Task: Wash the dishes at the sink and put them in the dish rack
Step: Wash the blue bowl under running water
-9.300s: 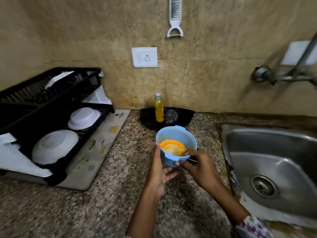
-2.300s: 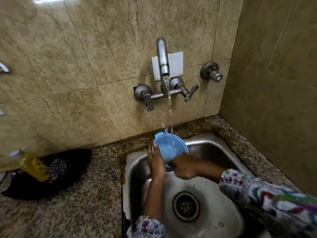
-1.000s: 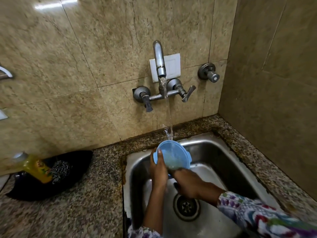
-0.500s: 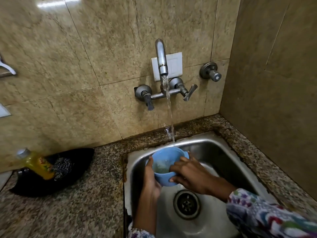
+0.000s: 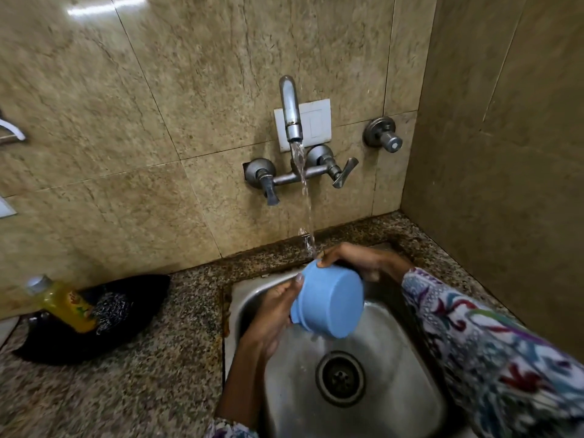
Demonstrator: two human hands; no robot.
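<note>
Glossy beige marble-look tiles cover the back wall, meeting a darker side wall at the right corner. A ceiling light glares top left. Speckled granite counter runs below; a white plate, perhaps a switch, sits mid-wall.

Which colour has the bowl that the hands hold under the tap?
Light blue; the bowl shows in the head view, the only one.

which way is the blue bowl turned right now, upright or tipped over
Tipped over. The blue bowl shows its outer wall and base toward the camera, held over the sink between the left hand and right hand.
</note>
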